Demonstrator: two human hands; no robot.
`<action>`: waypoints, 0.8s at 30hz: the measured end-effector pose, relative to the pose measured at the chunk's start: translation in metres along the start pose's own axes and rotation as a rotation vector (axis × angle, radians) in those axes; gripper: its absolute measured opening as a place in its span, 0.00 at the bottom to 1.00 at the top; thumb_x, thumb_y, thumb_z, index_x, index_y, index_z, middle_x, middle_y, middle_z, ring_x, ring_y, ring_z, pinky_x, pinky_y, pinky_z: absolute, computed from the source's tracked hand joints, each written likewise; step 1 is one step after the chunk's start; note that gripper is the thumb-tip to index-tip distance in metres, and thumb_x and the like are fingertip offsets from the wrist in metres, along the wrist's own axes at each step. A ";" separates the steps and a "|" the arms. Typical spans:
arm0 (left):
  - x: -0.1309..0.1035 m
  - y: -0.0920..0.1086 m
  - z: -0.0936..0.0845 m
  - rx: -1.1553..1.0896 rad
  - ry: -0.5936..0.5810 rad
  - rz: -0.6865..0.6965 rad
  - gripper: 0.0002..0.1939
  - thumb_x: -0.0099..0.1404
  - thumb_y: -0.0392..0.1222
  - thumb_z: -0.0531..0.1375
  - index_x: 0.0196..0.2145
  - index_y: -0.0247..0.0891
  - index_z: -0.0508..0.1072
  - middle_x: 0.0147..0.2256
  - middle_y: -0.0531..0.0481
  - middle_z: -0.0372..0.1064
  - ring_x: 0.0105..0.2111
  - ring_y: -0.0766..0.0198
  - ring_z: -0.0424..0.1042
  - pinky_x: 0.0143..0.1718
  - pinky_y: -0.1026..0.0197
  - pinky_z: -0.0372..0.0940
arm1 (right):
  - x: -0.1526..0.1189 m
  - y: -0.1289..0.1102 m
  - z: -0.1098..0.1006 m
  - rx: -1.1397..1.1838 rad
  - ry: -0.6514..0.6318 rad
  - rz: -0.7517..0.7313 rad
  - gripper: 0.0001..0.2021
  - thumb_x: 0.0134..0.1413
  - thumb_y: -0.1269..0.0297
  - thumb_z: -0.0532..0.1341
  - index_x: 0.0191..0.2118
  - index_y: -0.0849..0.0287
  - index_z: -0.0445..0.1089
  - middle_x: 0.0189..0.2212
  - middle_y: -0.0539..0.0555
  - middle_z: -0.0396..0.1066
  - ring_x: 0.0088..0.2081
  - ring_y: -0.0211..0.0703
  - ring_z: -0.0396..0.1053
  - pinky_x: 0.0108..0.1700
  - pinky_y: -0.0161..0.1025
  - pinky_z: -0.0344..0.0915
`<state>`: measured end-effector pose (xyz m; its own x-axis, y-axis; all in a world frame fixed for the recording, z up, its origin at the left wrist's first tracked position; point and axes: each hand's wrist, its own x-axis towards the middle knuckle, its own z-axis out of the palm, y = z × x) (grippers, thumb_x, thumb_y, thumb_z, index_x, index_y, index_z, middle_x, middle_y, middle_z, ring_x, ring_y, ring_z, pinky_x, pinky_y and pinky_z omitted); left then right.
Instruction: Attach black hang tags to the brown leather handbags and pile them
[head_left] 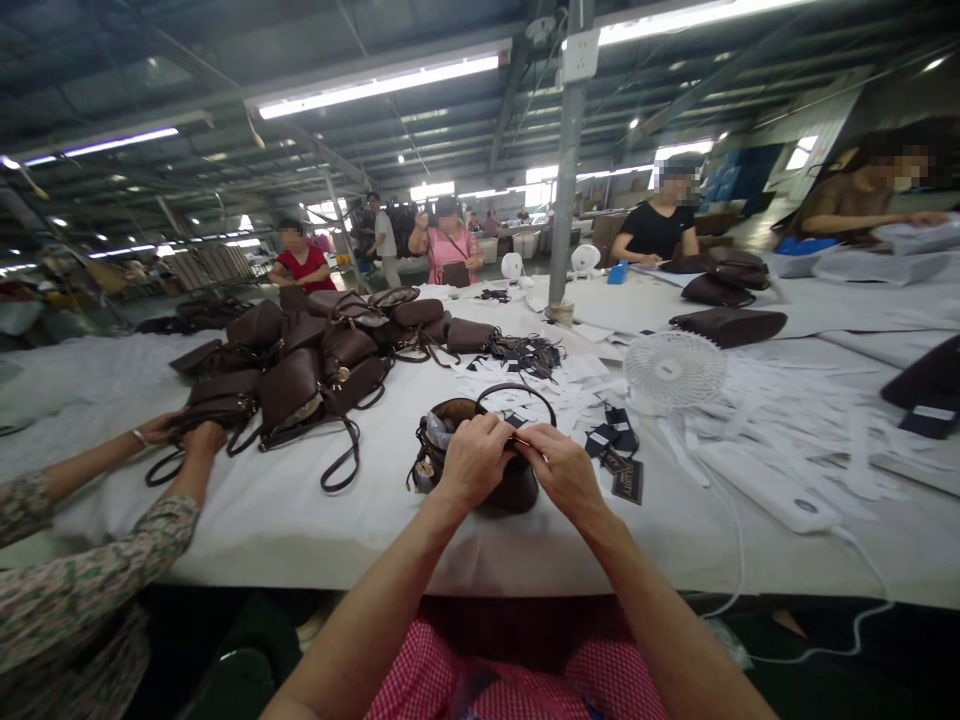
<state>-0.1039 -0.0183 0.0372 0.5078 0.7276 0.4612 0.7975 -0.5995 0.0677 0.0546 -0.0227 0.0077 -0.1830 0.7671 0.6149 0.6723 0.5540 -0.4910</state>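
A dark brown handbag stands upright on the white-covered table in front of me. Its top gapes at the left, showing clear plastic inside, and a round gold charm hangs at that side. The looped handle arches up behind my fingers. My left hand is closed on the bag's near upper edge. My right hand pinches at the same spot, its fingertips almost meeting the left ones. A small shiny piece shows between them; the exact part gripped is mostly hidden.
Brown handbags are heaped at left, where a co-worker's hands hold one. Black tags lie right of my bag. Beyond are a white fan, a power bank with a cable, paper strips and a post. Other people work opposite.
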 end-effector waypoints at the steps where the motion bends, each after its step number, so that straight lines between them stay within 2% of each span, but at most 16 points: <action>1: 0.000 0.000 0.002 0.004 0.019 -0.012 0.04 0.66 0.40 0.56 0.38 0.39 0.69 0.39 0.45 0.68 0.41 0.55 0.65 0.40 0.54 0.59 | 0.001 -0.003 -0.001 -0.008 0.020 0.007 0.12 0.63 0.64 0.52 0.40 0.56 0.73 0.36 0.56 0.73 0.37 0.44 0.71 0.41 0.40 0.67; 4: 0.002 0.001 0.005 -0.010 0.088 -0.056 0.10 0.70 0.43 0.52 0.34 0.39 0.69 0.35 0.45 0.68 0.38 0.57 0.65 0.38 0.56 0.59 | -0.001 -0.010 -0.007 0.030 0.147 0.032 0.12 0.63 0.61 0.52 0.35 0.56 0.72 0.34 0.55 0.74 0.36 0.44 0.71 0.41 0.39 0.67; 7: 0.005 0.003 0.006 -0.036 0.153 -0.123 0.12 0.71 0.41 0.50 0.32 0.39 0.69 0.34 0.46 0.68 0.36 0.59 0.65 0.38 0.57 0.59 | -0.015 -0.002 -0.009 0.059 0.315 0.231 0.12 0.60 0.55 0.56 0.34 0.57 0.71 0.29 0.55 0.73 0.31 0.43 0.70 0.36 0.40 0.67; 8: 0.005 0.003 0.006 -0.051 0.166 -0.139 0.11 0.70 0.40 0.50 0.32 0.39 0.68 0.33 0.47 0.68 0.36 0.59 0.65 0.37 0.58 0.59 | -0.022 0.003 -0.007 0.073 0.325 0.317 0.13 0.58 0.53 0.58 0.35 0.58 0.71 0.29 0.55 0.73 0.30 0.44 0.70 0.34 0.40 0.68; 10: 0.006 0.004 0.007 -0.096 0.184 -0.148 0.10 0.70 0.39 0.51 0.31 0.39 0.68 0.33 0.47 0.69 0.36 0.60 0.66 0.37 0.58 0.60 | -0.035 0.012 0.001 0.128 0.249 0.407 0.17 0.55 0.50 0.60 0.40 0.59 0.71 0.31 0.57 0.74 0.32 0.47 0.72 0.33 0.41 0.69; 13: 0.004 0.003 0.008 -0.174 0.208 -0.134 0.09 0.69 0.38 0.51 0.32 0.38 0.69 0.33 0.47 0.69 0.36 0.60 0.67 0.39 0.58 0.62 | -0.044 0.013 0.020 0.186 0.088 0.327 0.18 0.58 0.52 0.56 0.47 0.59 0.69 0.42 0.60 0.75 0.44 0.51 0.72 0.43 0.47 0.70; 17: -0.001 -0.002 0.011 -0.267 0.215 -0.105 0.09 0.68 0.36 0.52 0.33 0.38 0.70 0.35 0.46 0.71 0.39 0.59 0.68 0.42 0.57 0.65 | -0.027 0.000 0.037 0.224 0.135 0.200 0.20 0.61 0.61 0.51 0.57 0.60 0.64 0.54 0.62 0.69 0.55 0.50 0.66 0.57 0.52 0.63; 20: -0.004 -0.006 0.013 -0.326 0.219 -0.089 0.09 0.67 0.34 0.52 0.34 0.38 0.72 0.35 0.45 0.73 0.41 0.58 0.69 0.46 0.55 0.65 | -0.012 -0.004 0.040 0.221 0.125 0.101 0.21 0.60 0.66 0.50 0.58 0.58 0.63 0.54 0.60 0.68 0.56 0.49 0.65 0.59 0.53 0.61; 24: -0.002 -0.005 0.013 -0.345 0.242 -0.087 0.09 0.66 0.33 0.53 0.34 0.38 0.72 0.37 0.45 0.72 0.41 0.58 0.69 0.46 0.56 0.65 | -0.006 0.001 0.043 0.136 0.118 0.052 0.19 0.58 0.67 0.50 0.54 0.59 0.65 0.49 0.62 0.71 0.51 0.50 0.68 0.55 0.53 0.65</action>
<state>-0.1042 -0.0123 0.0241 0.3194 0.7057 0.6325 0.6571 -0.6458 0.3887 0.0260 -0.0129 -0.0231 -0.0596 0.7571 0.6505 0.5739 0.5592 -0.5982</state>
